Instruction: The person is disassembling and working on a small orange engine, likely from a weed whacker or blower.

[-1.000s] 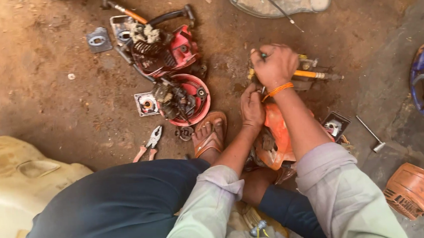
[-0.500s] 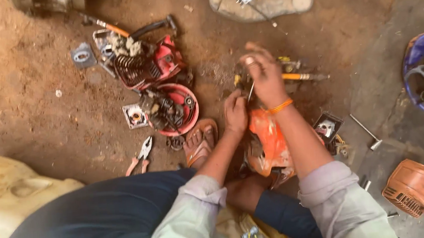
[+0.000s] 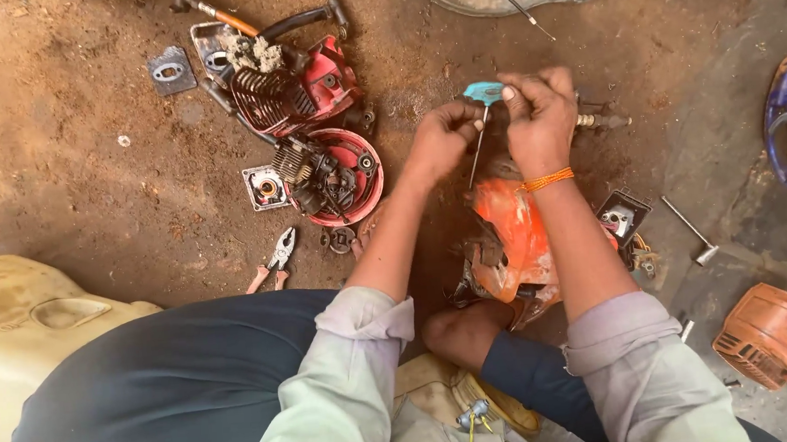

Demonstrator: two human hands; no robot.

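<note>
Warm, even daylight over the dirt floor, no harsh glare

Soft shadows sit close under the left hand point(image 3: 439, 144) and right hand point(image 3: 538, 114); the middle is fairly sharp, fine detail smears slightly, the pale plastic container point(image 3: 22, 321) at the left edge looks washed out, and the corners bend with wide-angle stretch.

Both hands met above the orange plastic engine housing point(image 3: 510, 231) on the dirt floor point(image 3: 67, 170). Left of it lay the round red flywheel cover point(image 3: 346, 178); red-handled pliers point(image 3: 274, 259) nearer the knee; orange vented cover point(image 3: 775, 333) far right.
</note>
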